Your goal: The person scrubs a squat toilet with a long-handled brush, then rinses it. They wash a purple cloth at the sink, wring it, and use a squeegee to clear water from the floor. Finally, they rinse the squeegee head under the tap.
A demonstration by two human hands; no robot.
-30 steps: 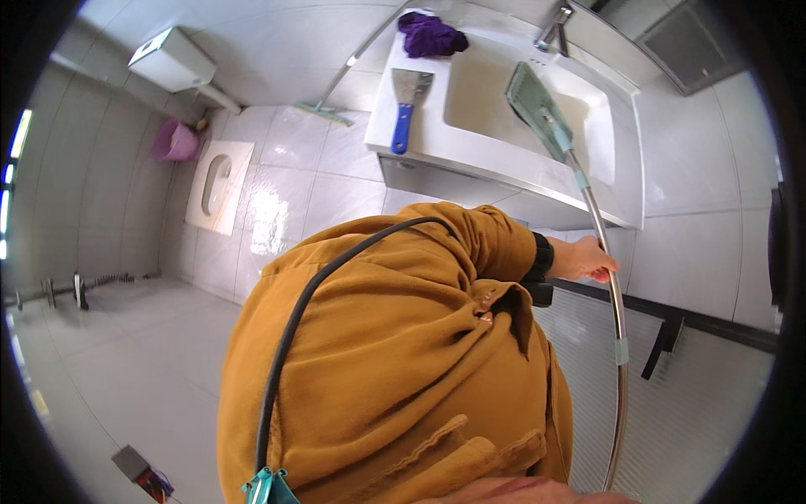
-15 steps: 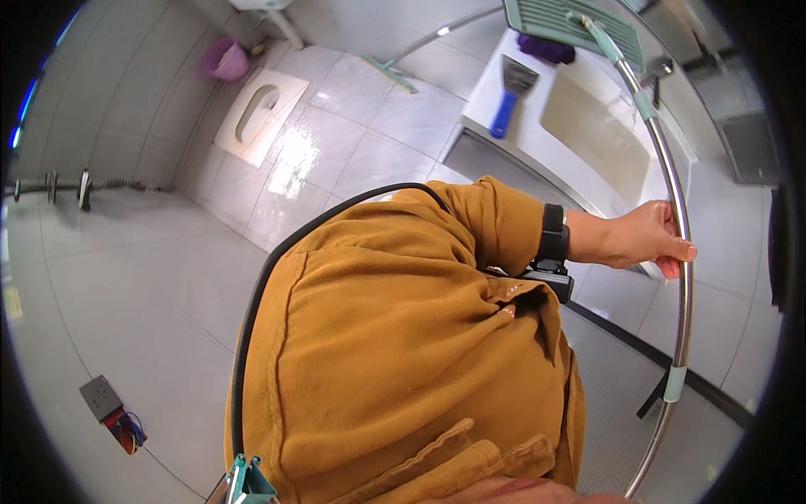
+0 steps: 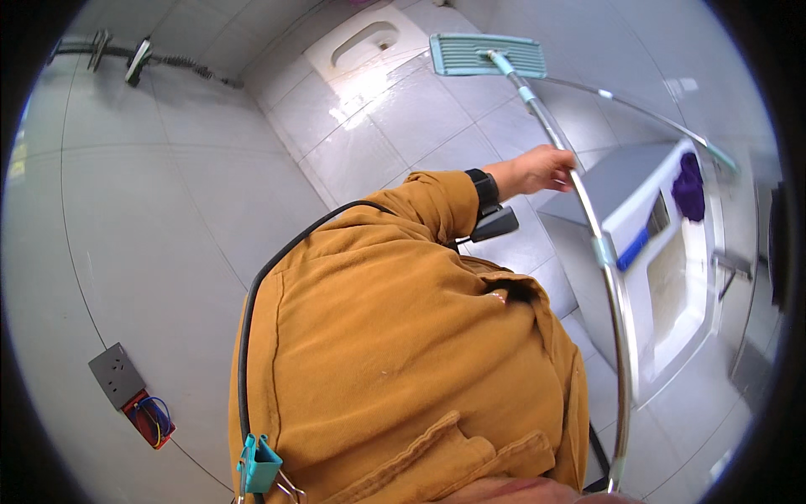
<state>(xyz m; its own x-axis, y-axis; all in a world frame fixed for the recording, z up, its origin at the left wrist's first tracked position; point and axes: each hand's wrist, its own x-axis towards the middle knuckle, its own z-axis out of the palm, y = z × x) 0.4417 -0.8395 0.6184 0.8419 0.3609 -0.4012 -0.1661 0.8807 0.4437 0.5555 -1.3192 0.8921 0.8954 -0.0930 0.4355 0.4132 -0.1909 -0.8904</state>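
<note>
My left hand (image 3: 546, 170) is closed around the silver pole of a flat mop (image 3: 617, 311). The pole has pale green joints and slants from the lower right up to the ribbed, pale green mop head (image 3: 487, 57), which is raised. Its lower end runs toward the bottom edge. A black strap and a small dark device (image 3: 494, 223) sit at my left wrist, below the mustard sleeve. My right hand is out of sight.
A white basin unit (image 3: 642, 332) stands at right, bearing a blue-handled scraper (image 3: 634, 249) and a purple cloth (image 3: 688, 189). Behind it slants a second long pole (image 3: 646, 107). A squat toilet (image 3: 369, 46) lies in the wet tiled floor. A grey socket with loose wires (image 3: 117, 374) is at left.
My left hand has moved up and left with the mop, and the mop head has swung left, away from the basin. The view has turned, so the basin unit appears lower and farther right.
</note>
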